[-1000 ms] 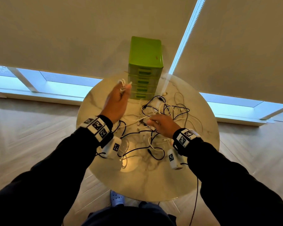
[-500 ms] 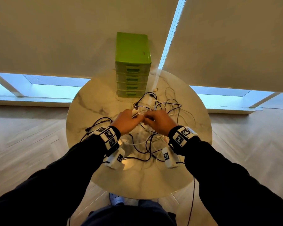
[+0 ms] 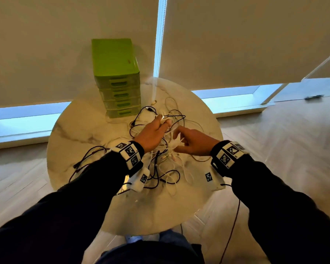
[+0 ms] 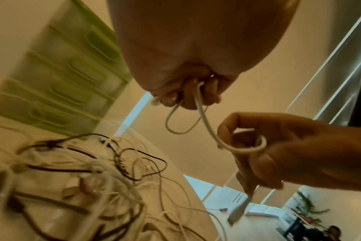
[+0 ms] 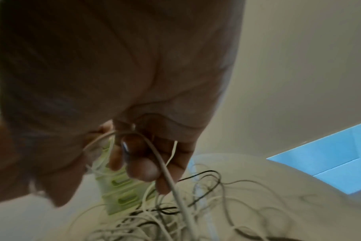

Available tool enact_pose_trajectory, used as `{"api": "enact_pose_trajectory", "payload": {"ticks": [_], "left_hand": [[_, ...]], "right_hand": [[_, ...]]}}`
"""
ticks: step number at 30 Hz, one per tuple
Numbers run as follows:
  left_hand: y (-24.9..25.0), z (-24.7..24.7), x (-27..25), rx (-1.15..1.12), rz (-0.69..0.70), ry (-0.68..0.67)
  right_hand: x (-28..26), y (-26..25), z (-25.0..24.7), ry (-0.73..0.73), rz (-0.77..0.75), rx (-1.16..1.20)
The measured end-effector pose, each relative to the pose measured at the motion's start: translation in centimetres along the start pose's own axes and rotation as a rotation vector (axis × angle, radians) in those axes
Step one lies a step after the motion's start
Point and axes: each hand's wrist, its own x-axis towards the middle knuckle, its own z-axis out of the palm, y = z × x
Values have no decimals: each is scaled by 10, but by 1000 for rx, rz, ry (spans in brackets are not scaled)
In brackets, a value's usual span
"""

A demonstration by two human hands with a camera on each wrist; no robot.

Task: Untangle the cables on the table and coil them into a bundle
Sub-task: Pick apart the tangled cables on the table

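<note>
Both hands are up over the round marble table (image 3: 80, 134), working above a tangle of black and white cables (image 3: 160, 164) that sprawls across its middle and right. The left hand (image 3: 151, 135) reaches toward the far side, its fingers curled tight round a white cable (image 4: 198, 104); from the left wrist view a small loop of it hangs below the knuckles and a longer strand runs down and right to the other hand. The right hand (image 3: 193, 142) sits just right of the left, close but not touching it, with its fingers (image 4: 227, 130) bent and that same white cable hooked in a curl around them. From the right wrist view the cable crosses over the bent fingertips and drops into the pile below, with a thinner white strand beside it. The rest of the cables lie loose on the table, loops overlapping, a couple of black ones trailing out to the near left edge. A green drawer unit (image 3: 118, 80) stands at the far side of the table, just left of the tangle, its drawers shut. Behind it hang pale roller blinds (image 3: 236, 35) with a strip of bright window below
</note>
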Motion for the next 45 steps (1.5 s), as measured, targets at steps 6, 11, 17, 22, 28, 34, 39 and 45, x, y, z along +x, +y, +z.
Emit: {"api": "enact_pose_trajectory", "payload": {"ticks": [6,11,17,22,28,34,39,45], "left_hand": [[27,61,32,-99,45,-157],[37,94,32,301,209,-321],[30,114,31,313,149,-365],[36,121,28,266,130,-406],[42,111,29,213,161,-306],[30,67,33,136,184,-74],[22,39,25,19,166,25],[19,46,15,-98,128,11]], "right_hand": [[-80,46,6,-153,213,-64],[-129,113,32,50,440,8],[-142,176,83,-147,816,-135],[-103,131,69,255,421,177],[-62,75,46,-27,243,499],[-79,117,44,237,275,311],[-89,163,47,66,537,67],[-34,58,34,192,141,43]]}}
